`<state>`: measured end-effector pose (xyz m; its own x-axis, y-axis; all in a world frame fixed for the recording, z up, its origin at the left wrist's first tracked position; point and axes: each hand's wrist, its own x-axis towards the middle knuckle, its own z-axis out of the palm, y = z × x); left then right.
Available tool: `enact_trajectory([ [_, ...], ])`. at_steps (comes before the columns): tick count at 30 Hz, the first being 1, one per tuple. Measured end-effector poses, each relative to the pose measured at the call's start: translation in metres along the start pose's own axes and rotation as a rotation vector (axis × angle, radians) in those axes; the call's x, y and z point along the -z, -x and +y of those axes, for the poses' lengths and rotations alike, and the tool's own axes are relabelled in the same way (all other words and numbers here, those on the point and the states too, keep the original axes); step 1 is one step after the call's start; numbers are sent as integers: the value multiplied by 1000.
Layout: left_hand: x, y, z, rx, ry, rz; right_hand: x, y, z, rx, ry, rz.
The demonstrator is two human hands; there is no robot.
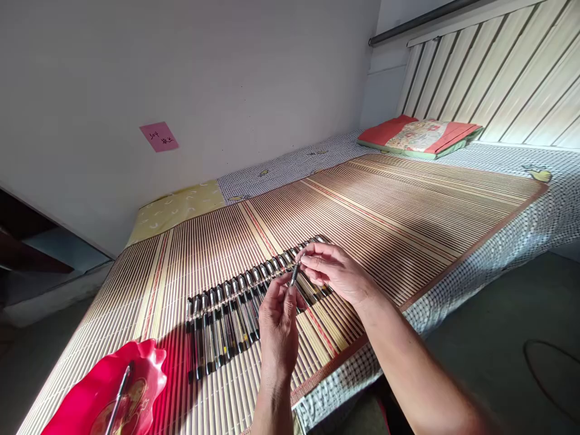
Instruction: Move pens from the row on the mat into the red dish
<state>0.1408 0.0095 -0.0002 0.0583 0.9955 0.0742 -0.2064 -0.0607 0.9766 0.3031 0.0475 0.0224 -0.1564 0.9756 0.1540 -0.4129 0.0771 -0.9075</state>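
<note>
Both hands meet over the mat, holding one dark pen (295, 273) between them. My left hand (280, 311) pinches its lower part between thumb and fingers. At the upper end, the fingertips of my right hand (333, 270) are closed on the pen. Below and to the left lies a row of pen caps (235, 284), dark with silvery clips, side by side. Nearer me runs a matching row of capless pens (217, 338), with clear barrels and black ends. My hands cover the right part of that row.
A red scalloped tray (81, 389) at the lower left holds a single pen (120, 396). The striped bamboo mat (389, 211) covers a bed with a checked sheet (498, 232). A folded red and floral cloth (419, 136) lies near the headboard (493, 72). A pink note (159, 137) is on the wall.
</note>
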Motion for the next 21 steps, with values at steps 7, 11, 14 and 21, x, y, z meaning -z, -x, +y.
enact_trajectory([
  [7, 0, -1, 1, -21, -46, 0, -3, -4, 5, 124, 86, 119],
  [11, 0, -1, -2, 4, -23, -35, -6, -4, 4, 242, 237, 194],
  [14, 2, -3, -3, 34, -31, -99, 0, -3, -2, 324, 308, 283],
  [21, 11, -7, -9, 61, -113, -215, 20, -1, -19, 408, 318, 465],
])
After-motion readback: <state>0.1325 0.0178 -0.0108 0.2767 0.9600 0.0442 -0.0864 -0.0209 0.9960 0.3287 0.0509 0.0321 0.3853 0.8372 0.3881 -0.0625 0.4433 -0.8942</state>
